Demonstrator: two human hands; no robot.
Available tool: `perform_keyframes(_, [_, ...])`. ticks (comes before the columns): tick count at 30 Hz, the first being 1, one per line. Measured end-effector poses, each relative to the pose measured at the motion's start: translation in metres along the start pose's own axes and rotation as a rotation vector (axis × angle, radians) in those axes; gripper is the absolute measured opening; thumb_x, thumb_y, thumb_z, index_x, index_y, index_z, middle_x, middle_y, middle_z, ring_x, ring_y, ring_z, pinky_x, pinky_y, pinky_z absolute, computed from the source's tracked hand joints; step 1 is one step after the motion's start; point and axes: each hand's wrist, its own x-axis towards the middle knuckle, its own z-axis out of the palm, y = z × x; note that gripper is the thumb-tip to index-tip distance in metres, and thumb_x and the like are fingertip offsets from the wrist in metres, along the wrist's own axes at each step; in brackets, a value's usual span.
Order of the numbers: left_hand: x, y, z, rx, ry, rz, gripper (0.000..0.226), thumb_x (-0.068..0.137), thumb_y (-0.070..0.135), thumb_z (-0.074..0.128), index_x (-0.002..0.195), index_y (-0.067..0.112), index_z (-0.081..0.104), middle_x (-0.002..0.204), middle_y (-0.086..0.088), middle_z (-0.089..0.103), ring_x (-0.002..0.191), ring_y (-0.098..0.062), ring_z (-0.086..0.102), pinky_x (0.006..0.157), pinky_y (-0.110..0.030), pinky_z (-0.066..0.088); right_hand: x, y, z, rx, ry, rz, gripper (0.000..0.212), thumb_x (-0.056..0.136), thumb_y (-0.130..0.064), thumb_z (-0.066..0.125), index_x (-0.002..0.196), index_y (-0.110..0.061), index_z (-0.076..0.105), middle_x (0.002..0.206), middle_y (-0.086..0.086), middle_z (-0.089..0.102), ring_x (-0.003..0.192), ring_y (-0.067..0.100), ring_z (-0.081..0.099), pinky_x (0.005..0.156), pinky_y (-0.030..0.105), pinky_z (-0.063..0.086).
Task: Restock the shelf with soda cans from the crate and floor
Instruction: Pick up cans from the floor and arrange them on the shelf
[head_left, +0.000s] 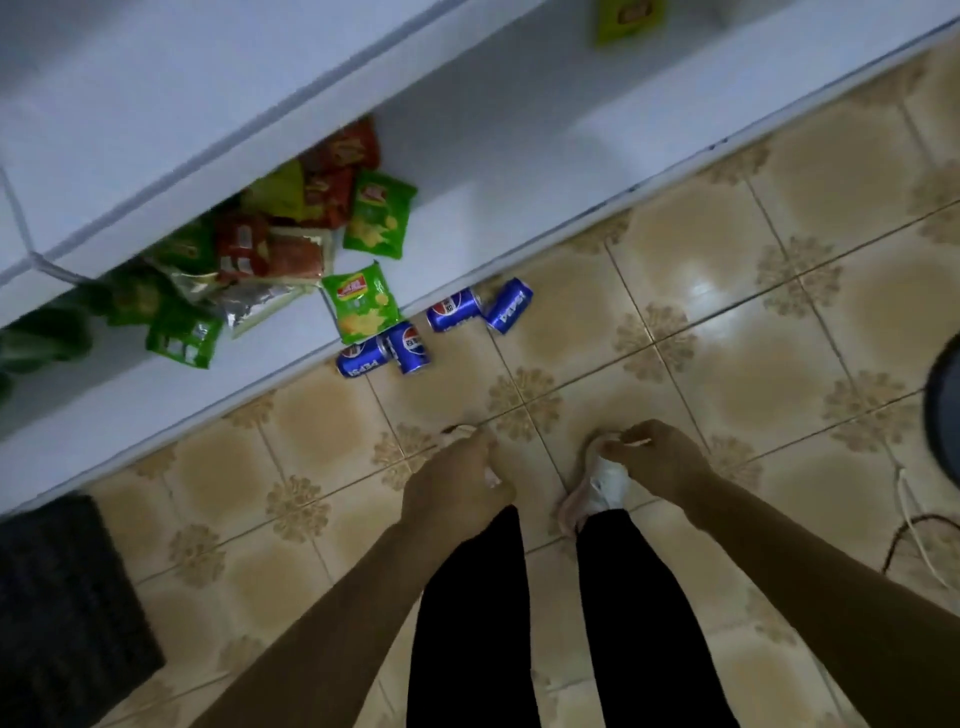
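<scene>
Head view: shows four blue soda cans lying on their sides mid-frame on the tiled floor, against the front edge of the white shelf, just below green snack packets. Finds left hand and right hand lower centre, fingers loosely curled, gripping nothing visible, well apart from the cans.

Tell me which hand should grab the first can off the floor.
Left. The left hand hangs nearer the four cans lying by the shelf base, ahead and leftward; the right hand hangs farther off, above the right shoe.
</scene>
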Motion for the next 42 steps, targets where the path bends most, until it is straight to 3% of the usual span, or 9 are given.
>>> perform_keyframes(9, [0.243, -0.070, 0.071, -0.009, 0.151, 0.005, 0.067, 0.086, 0.031, 0.065, 0.143, 0.015, 0.034, 0.139, -0.008, 0.044, 0.126, -0.025, 0.043, 0.098, -0.041, 0.043, 0.227, -0.019, 0.105, 0.242, -0.019, -0.002, 0.030, 0.087, -0.039, 0.066, 0.091, -0.010, 0.057, 0.099, 0.013, 0.062, 0.091, 0.026, 0.061, 0.073, 0.034, 0.048])
perform_keyframes(13, [0.345, -0.076, 0.101, 0.049, 0.303, 0.075, 0.075, 0.087, 0.035, 0.064, 0.147, 0.014, 0.025, 0.148, -0.006, 0.033, 0.134, -0.021, 0.033, 0.102, -0.027, 0.031, 0.336, -0.035, 0.131, 0.381, 0.105, -0.013, 0.072, 0.080, -0.056, 0.065, 0.129, -0.008, 0.045, 0.124, 0.013, 0.058, 0.110, 0.029, 0.059, 0.092, 0.042, 0.051])
perform_keyframes(18, [0.419, -0.073, 0.131, 0.033, 0.532, 0.076, 0.083, 0.081, 0.039, 0.069, 0.149, 0.016, 0.025, 0.150, -0.009, 0.030, 0.136, -0.023, 0.032, 0.109, -0.030, 0.027, 0.426, -0.080, 0.134, 0.548, 0.213, -0.131, 0.049, 0.079, -0.051, 0.071, 0.091, -0.010, 0.047, 0.076, -0.005, 0.050, 0.065, 0.004, 0.050, 0.054, 0.019, 0.042])
perform_keyframes(22, [0.410, -0.075, 0.135, 0.115, 0.467, 0.094, 0.083, 0.086, 0.042, 0.064, 0.151, 0.016, 0.018, 0.155, -0.004, 0.022, 0.140, -0.017, 0.024, 0.103, -0.014, 0.008, 0.445, -0.106, 0.141, 0.591, 0.273, -0.194, 0.052, 0.070, -0.042, 0.080, 0.100, -0.007, 0.055, 0.079, -0.001, 0.057, 0.062, 0.007, 0.054, 0.049, 0.018, 0.041])
perform_keyframes(26, [0.354, -0.068, 0.120, -0.204, 0.417, 0.131, 0.086, 0.080, 0.038, 0.071, 0.149, 0.017, 0.024, 0.151, -0.004, 0.027, 0.136, -0.018, 0.029, 0.099, -0.020, 0.025, 0.393, -0.082, 0.134, 0.805, 0.151, -0.004, 0.049, 0.074, -0.039, 0.078, 0.102, -0.005, 0.057, 0.095, 0.007, 0.064, 0.078, 0.019, 0.063, 0.074, 0.034, 0.057])
perform_keyframes(30, [0.248, -0.033, 0.079, -0.686, 0.276, -0.065, 0.058, 0.092, 0.047, 0.049, 0.142, 0.022, 0.034, 0.140, 0.000, 0.041, 0.118, -0.011, 0.047, 0.090, -0.023, 0.045, 0.267, -0.036, 0.110, 1.013, -0.150, 0.229, 0.052, 0.082, -0.036, 0.069, 0.121, -0.005, 0.054, 0.105, 0.012, 0.062, 0.082, 0.024, 0.063, 0.056, 0.030, 0.054])
perform_keyframes(34, [0.139, -0.001, 0.039, -1.096, -0.053, -0.458, 0.032, 0.096, 0.046, 0.045, 0.086, 0.021, 0.062, 0.090, -0.003, 0.065, 0.088, -0.022, 0.063, 0.089, -0.039, 0.047, 0.128, -0.012, 0.081, 1.049, -0.284, 0.206, 0.051, 0.079, -0.038, 0.067, 0.121, -0.011, 0.056, 0.107, 0.008, 0.066, 0.092, 0.024, 0.064, 0.070, 0.033, 0.052])
perform_keyframes(39, [-0.009, 0.036, -0.021, -1.452, -0.270, -0.477, 0.037, 0.093, 0.048, 0.048, 0.114, 0.022, 0.063, 0.114, -0.008, 0.068, 0.103, -0.027, 0.063, 0.099, -0.046, 0.046, -0.023, -0.044, 0.043, 0.914, -0.424, 0.052, 0.060, 0.068, -0.040, 0.069, 0.121, -0.013, 0.061, 0.113, 0.007, 0.069, 0.096, 0.019, 0.063, 0.076, 0.029, 0.052])
perform_keyframes(42, [-0.086, 0.058, -0.065, -1.481, -0.106, -0.310, 0.024, 0.088, 0.041, 0.059, 0.105, 0.024, 0.062, 0.109, -0.006, 0.067, 0.089, -0.020, 0.064, 0.082, -0.039, 0.051, -0.106, -0.076, 0.013, 0.772, -0.463, -0.065, 0.055, 0.069, -0.042, 0.065, 0.117, -0.015, 0.062, 0.100, 0.000, 0.069, 0.078, 0.006, 0.063, 0.063, 0.021, 0.048])
